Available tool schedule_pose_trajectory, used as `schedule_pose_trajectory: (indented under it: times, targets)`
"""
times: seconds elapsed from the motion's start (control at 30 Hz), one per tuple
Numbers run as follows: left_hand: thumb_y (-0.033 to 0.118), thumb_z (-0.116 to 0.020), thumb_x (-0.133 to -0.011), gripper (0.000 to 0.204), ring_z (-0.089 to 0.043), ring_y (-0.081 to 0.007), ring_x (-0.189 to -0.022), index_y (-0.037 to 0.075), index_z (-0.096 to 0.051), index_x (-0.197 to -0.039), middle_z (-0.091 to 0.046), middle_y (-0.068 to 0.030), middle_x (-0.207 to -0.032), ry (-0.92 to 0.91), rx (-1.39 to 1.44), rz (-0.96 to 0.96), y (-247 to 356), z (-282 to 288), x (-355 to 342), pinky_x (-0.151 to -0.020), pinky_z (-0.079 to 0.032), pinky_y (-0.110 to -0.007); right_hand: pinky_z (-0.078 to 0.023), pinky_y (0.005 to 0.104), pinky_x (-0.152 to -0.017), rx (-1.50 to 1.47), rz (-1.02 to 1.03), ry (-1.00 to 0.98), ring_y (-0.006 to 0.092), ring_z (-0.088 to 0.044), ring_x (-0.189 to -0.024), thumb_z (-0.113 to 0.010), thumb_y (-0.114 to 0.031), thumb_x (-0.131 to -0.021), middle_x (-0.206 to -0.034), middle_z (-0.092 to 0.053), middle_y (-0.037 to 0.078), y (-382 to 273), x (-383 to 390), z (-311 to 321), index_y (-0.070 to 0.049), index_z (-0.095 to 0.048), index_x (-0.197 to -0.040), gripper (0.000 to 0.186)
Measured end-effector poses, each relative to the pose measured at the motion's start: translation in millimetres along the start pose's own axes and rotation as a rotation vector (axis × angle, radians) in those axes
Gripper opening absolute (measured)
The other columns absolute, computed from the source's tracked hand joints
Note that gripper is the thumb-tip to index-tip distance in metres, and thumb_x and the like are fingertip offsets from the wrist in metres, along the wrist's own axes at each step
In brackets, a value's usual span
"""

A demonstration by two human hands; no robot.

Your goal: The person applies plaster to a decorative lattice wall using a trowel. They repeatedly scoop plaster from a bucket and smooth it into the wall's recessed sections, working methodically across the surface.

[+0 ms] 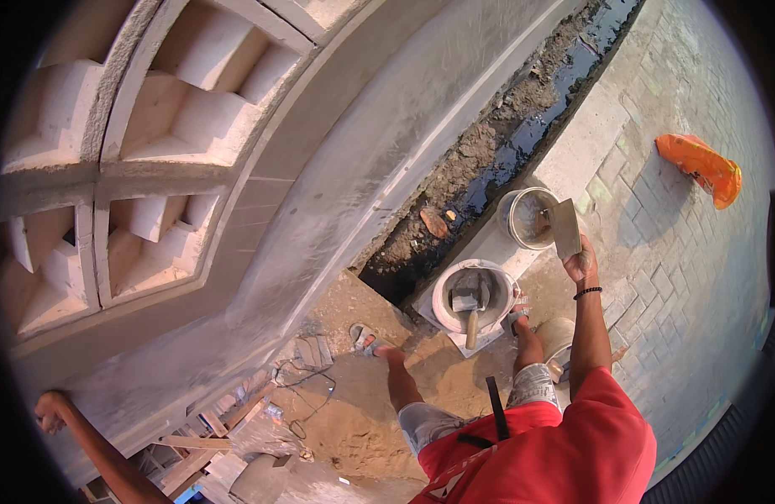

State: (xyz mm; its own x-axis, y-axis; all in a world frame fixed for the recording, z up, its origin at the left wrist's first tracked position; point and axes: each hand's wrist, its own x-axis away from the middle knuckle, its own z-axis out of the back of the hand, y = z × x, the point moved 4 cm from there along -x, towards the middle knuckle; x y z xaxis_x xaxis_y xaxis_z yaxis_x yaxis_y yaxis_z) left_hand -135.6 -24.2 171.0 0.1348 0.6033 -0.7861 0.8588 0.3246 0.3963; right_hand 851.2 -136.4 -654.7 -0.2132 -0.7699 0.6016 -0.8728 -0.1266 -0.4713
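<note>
At the right, my right hand [581,262] grips the lower end of a flat, rectangular, grey-tan board [564,227], which stands tilted beside the rim of a pale bucket [512,220]. Grey wet material lies inside that bucket. Nearer to me is a second, wider bucket [440,301]. A trowel [471,323] rests in it, its handle hanging over the near rim. Far to the left, my left hand [51,412] is against the grey wall [261,294]; its fingers look curled in, and nothing shows in them.
Beyond the buckets runs a ditch [488,155] with dark water and soil. An orange bag [701,168] lies on the paving [656,269]. Another container [558,338] stands by my right leg. Wood scraps [198,458] and a cable [307,395] lie low left. White vent blocks [186,118] line the wall.
</note>
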Motion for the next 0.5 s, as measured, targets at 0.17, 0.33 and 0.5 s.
schedule_pose_trajectory:
  times: [0.17,0.33,0.5]
  targets:
    - [0.04,-0.053,-0.089,0.054,-0.047,-0.0374,-0.127,0.005,-0.058,-0.13,-0.051,-0.0224,-0.134,-0.259,-0.036,-0.038,79.6,62.7,75.2,-0.104,-0.038,-0.053,-0.049,0.0239,-0.052,0.69,0.382,0.072,0.0119,-0.062,-0.073,-0.055,-0.009,-0.091,-0.092,-0.064,0.003,-45.3,27.7,-44.9,-0.006,-0.033,-0.154,0.066]
    - [0.035,-0.05,-0.095,0.053,-0.036,-0.0341,-0.138,0.007,-0.049,-0.139,-0.042,-0.0177,-0.147,-0.303,0.008,-0.028,115.8,91.7,85.5,-0.112,-0.029,-0.051,-0.051,0.0247,-0.047,0.269,0.162,0.268,0.0097,-0.057,-0.065,-0.056,-0.006,-0.087,-0.088,-0.054,-0.001,-19.0,6.4,-99.0,-0.01,-0.037,-0.151,0.067]
    - [0.031,-0.047,-0.097,0.053,-0.032,-0.0373,-0.141,0.006,-0.044,-0.143,-0.037,-0.0213,-0.149,-0.319,-0.021,-0.025,122.2,98.0,97.5,-0.114,-0.026,-0.051,-0.063,0.0286,-0.065,0.292,0.368,-0.41,0.0139,-0.066,-0.091,-0.066,-0.008,-0.088,-0.116,-0.061,0.006,10.9,142.0,-409.8,-0.007,-0.038,-0.146,0.065]
